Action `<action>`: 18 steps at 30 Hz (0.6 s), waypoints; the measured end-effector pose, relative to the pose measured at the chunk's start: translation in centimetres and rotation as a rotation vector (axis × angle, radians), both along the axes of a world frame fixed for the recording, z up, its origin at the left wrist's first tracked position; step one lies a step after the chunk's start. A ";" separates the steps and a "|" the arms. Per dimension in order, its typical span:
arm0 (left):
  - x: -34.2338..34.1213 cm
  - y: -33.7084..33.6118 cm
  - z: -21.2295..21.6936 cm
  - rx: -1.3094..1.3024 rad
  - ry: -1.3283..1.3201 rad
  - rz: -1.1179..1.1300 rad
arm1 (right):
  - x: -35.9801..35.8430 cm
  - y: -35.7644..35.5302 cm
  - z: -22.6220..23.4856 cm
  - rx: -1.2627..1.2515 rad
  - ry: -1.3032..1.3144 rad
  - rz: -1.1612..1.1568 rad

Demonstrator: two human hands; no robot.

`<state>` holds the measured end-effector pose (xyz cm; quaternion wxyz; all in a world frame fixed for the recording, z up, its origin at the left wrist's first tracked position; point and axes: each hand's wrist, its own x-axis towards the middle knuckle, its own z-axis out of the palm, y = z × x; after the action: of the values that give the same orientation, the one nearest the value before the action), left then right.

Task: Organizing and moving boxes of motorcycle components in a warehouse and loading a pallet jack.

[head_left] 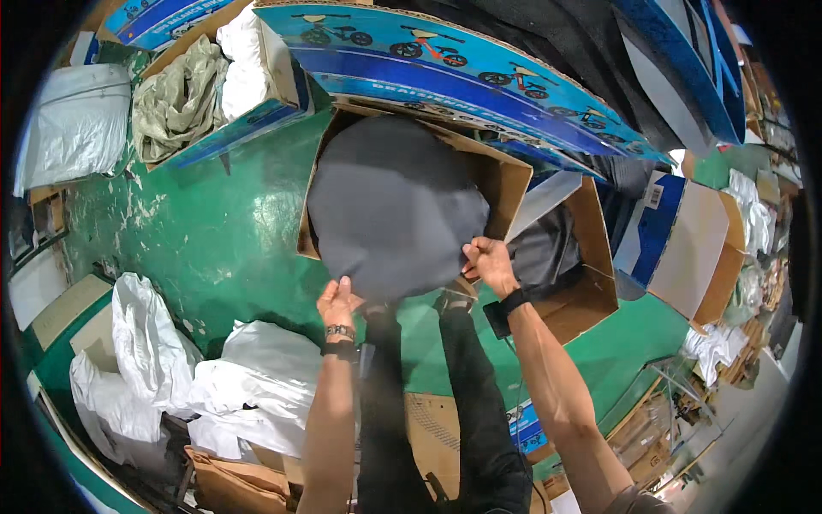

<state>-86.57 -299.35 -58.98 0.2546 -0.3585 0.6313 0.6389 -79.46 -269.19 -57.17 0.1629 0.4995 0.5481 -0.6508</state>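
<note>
A large, roughly round piece of dark grey sheet material, like fabric or foam (394, 206), is spread over a cardboard box (503, 184) in front of my legs and hides most of that box's inside. At its near left edge, my left hand (339, 303) pinches the rim between thumb and fingers. My right hand (491, 265) grips the near right edge, a little higher up. Just right of it stands another open carton (592, 257) with black material (545, 248) inside.
A big blue printed carton (479, 60) with black sheets rises behind. At far left are a box of crumpled sacks (180, 103) and a white wrapped bundle (75, 120). White sacks (257, 377) lie near left. An open blue-and-brown carton (693, 240) stands at right.
</note>
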 end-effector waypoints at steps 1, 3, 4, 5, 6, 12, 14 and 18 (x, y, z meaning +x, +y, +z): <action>0.0 -0.2 0.0 0.009 -0.002 0.005 | 0.1 -0.1 -0.1 -0.015 0.004 -0.003; 0.1 -0.4 -0.2 0.045 -0.020 0.018 | 0.6 0.1 0.0 -0.003 0.007 0.031; 0.1 0.4 0.0 0.017 -0.040 0.028 | 0.6 0.4 0.2 0.016 -0.006 0.016; 0.1 1.0 -0.1 0.038 -0.045 0.023 | 0.7 0.8 0.5 0.039 -0.019 -0.003; -0.1 1.5 0.0 0.074 -0.017 0.000 | 0.7 1.3 0.7 0.101 0.012 0.038; -3.6 -1.3 -2.3 -0.113 0.019 -0.046 | 0.0 -0.6 2.5 0.750 0.075 0.024; -4.7 -1.3 -2.5 -0.444 0.330 -0.111 | 2.9 -0.5 1.5 0.772 -0.190 0.067; -9.3 -1.9 -3.2 -1.079 0.937 -0.640 | 6.9 -2.3 1.0 0.626 -0.562 0.178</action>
<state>-95.89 -301.27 -62.14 -0.0760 0.0738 0.9688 0.2239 -72.58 -271.54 -56.14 0.2021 0.6334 0.6945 -0.2750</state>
